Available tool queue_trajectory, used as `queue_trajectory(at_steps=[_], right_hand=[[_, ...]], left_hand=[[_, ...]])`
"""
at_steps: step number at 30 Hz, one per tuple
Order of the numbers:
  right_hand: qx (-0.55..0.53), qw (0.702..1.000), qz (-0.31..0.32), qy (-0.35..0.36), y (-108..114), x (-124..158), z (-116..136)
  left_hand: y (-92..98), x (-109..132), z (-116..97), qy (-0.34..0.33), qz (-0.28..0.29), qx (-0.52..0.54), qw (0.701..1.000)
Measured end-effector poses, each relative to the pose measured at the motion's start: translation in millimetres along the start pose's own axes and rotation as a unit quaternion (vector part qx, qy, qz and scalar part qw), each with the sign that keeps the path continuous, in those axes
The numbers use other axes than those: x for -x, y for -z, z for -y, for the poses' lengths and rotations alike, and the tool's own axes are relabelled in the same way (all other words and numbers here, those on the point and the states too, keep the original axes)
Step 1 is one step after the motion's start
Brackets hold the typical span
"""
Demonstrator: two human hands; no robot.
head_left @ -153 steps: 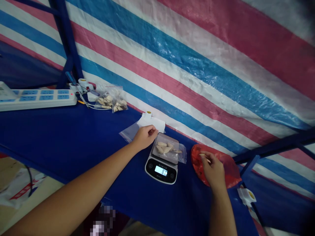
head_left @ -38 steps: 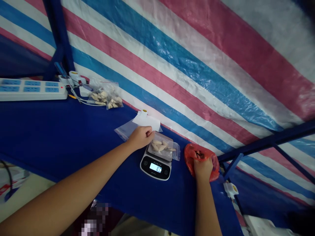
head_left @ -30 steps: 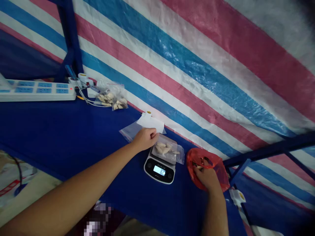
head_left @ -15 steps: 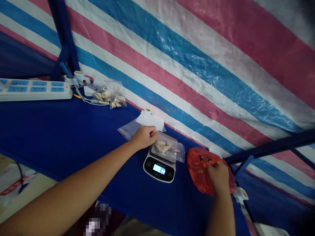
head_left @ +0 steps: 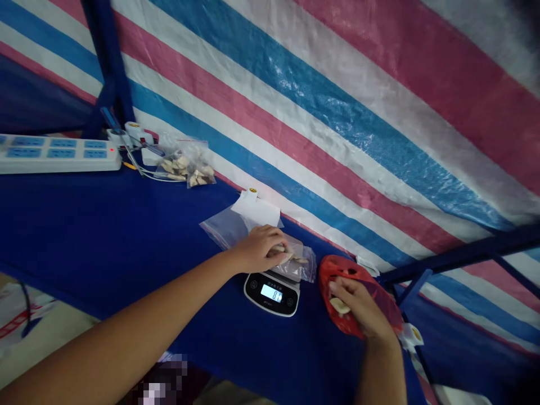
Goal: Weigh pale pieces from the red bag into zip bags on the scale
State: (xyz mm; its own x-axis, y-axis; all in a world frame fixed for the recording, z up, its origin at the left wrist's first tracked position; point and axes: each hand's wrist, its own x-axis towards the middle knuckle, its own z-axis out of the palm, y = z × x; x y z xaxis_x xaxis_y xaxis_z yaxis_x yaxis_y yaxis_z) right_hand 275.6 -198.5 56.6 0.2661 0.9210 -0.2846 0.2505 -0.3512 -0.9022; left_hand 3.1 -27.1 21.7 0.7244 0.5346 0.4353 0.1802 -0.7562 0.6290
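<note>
A small digital scale [head_left: 272, 292] with a lit display stands on the blue table. On its pan lies a clear bag of pale pieces [head_left: 300, 262]. My left hand [head_left: 259, 253] rests over the left end of that bag, fingers curled on it. My right hand [head_left: 356, 306] is at the mouth of a red plastic bag [head_left: 337, 270] just right of the scale, and pinches one pale piece [head_left: 339, 305] between thumb and fingers.
Behind the scale lie an empty clear bag [head_left: 225, 226] and a white paper slip [head_left: 255, 209]. At the far left sit a white power strip [head_left: 59, 153], filled clear bags [head_left: 185, 167] and small tools. A striped tarp [head_left: 337, 112] backs the blue table [head_left: 105, 236].
My left hand slid from the bag's left edge onto the bag on the scale. My right hand came out of the red bag's mouth holding a pale piece.
</note>
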Motion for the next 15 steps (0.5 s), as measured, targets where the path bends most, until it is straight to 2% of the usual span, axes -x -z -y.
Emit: queue_trajectory(at_steps=[3,8,12,15], right_hand=[[0.008,1.000,-0.011,0.027,-19,-16,1],[0.027,0.996,-0.035,0.076,-27,-29,-7],[0.026,0.998,-0.024,0.050,-31,-29,-8],[0.027,0.998,-0.047,0.035,-28,-27,-5]], left_hand=[[-1.8,1,-1,-0.001,0.026,0.004,1.000],[-3.1,4,1,-0.017,0.058,-0.043,0.997],[-1.0,0,-6,-0.024,0.085,-0.066,0.994],[5.1,-16,-18,-0.028,0.115,-0.064,0.991]])
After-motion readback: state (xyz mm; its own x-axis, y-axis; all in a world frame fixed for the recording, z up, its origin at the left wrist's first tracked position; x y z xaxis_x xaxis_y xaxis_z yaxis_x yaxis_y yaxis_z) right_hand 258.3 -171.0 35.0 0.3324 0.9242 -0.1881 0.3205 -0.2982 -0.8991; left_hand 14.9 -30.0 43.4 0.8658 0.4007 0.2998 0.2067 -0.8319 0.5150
